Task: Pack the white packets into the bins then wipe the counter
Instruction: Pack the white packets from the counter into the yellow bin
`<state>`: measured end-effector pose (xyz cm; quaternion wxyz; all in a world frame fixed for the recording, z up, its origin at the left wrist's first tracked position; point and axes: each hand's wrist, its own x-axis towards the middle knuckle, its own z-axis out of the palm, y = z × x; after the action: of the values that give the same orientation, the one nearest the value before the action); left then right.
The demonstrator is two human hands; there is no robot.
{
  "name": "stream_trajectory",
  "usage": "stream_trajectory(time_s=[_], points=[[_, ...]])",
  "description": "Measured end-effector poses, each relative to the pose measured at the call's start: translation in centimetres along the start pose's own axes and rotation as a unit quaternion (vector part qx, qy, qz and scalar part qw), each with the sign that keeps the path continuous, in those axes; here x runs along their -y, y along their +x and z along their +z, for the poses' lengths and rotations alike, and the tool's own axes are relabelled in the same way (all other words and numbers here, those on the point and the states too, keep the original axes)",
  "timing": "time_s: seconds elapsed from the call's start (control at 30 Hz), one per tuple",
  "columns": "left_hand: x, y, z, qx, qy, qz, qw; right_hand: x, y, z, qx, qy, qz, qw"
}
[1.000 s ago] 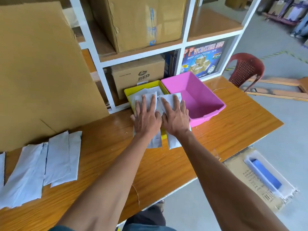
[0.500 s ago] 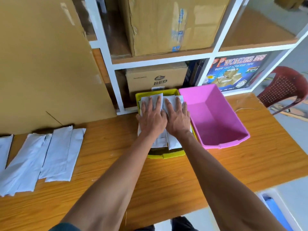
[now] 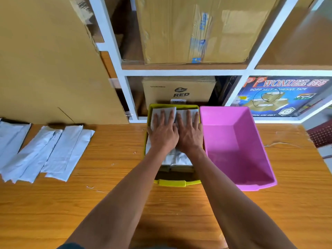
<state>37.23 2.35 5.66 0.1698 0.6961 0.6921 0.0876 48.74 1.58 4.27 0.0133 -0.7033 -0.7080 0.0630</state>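
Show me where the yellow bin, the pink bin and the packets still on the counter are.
yellow bin (image 3: 177, 182): head view, near rim.
pink bin (image 3: 239, 151): head view, bare inside floor.
packets on the counter (image 3: 59, 151): head view, middle of the overlapping row.

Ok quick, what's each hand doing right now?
Left hand: open, fingers flat, pressing the white plastic packets down in the yellow plastic bin.
Right hand: open, pressing the same packets.

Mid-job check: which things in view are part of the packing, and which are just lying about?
In the job: left hand, right hand, packets in yellow bin, loose packets, pink bin, counter.
Lying about: cardboard boxes, tape carton, red chair.
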Motion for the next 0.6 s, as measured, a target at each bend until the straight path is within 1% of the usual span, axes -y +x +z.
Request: stream_trajectory(time_s=[0.1, 0.2, 0.3, 0.4, 0.47, 0.6], points=[[0.4, 0.6, 0.7, -0.013, -0.004, 0.003, 1.0, -0.5, 0.4, 0.6, 0.0, -0.016, -0.027, 1.0], [0.7, 0.9, 1.3, -0.032, 0.005, 0.016, 0.999, -0.6, 1.0, 1.7, -0.027, -0.03, -0.033, 0.999], [1.1, 0.9, 1.8, -0.059, -0.033, 0.041, 0.997, -0.4, 1.0, 2.1, -0.054, -0.018, -0.034, 0.998], [1.9, 0.9, 3.1, -0.044, -0.082, 0.053, 0.994, -0.4, 0.9, 2.5, -0.054, 0.035, -0.058, 0.996], [2.4, 0.9, 3.9, -0.027, -0.082, 0.058, 0.995, -0.5, 0.9, 3.2, -0.04, 0.052, -0.061, 0.996], [3.6, 1.3, 4.6, -0.028, -0.067, 0.087, 0.994, -0.5, 1.2, 4.3, -0.044, 0.07, -0.045, 0.996]])
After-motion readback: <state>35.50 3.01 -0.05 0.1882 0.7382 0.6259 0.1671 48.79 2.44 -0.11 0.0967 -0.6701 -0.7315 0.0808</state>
